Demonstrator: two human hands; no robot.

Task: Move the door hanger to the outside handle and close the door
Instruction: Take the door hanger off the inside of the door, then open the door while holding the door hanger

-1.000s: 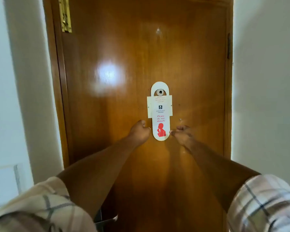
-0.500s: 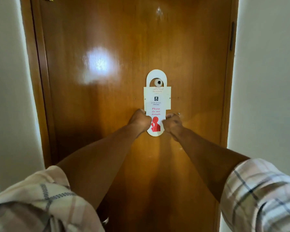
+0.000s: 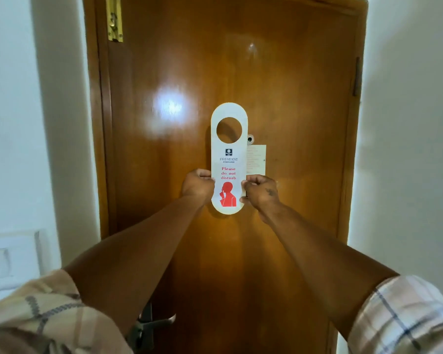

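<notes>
A white door hanger point(image 3: 229, 157) with red "Please do not disturb" print and a round hole at its top is held upright in front of the shut brown wooden door point(image 3: 189, 72). My left hand point(image 3: 198, 186) pinches its left edge and my right hand point(image 3: 261, 191) pinches its right edge, both near the lower half. The hanger is off the small peephole knob point(image 3: 250, 139), which now shows just right of it. A metal lever handle point(image 3: 154, 324) shows at the bottom, partly hidden by my left arm.
A paper notice point(image 3: 256, 159) is stuck to the door below the peephole. A brass bolt point(image 3: 114, 19) sits at the door's top left. White walls flank the door, with a switch panel point(image 3: 8, 259) on the left wall and a hinge point(image 3: 357, 76) on the right.
Both hands closed on the hanger's lower edges, then lifted it off the peephole knob and drew it toward me and slightly left. The notice behind it is now uncovered.
</notes>
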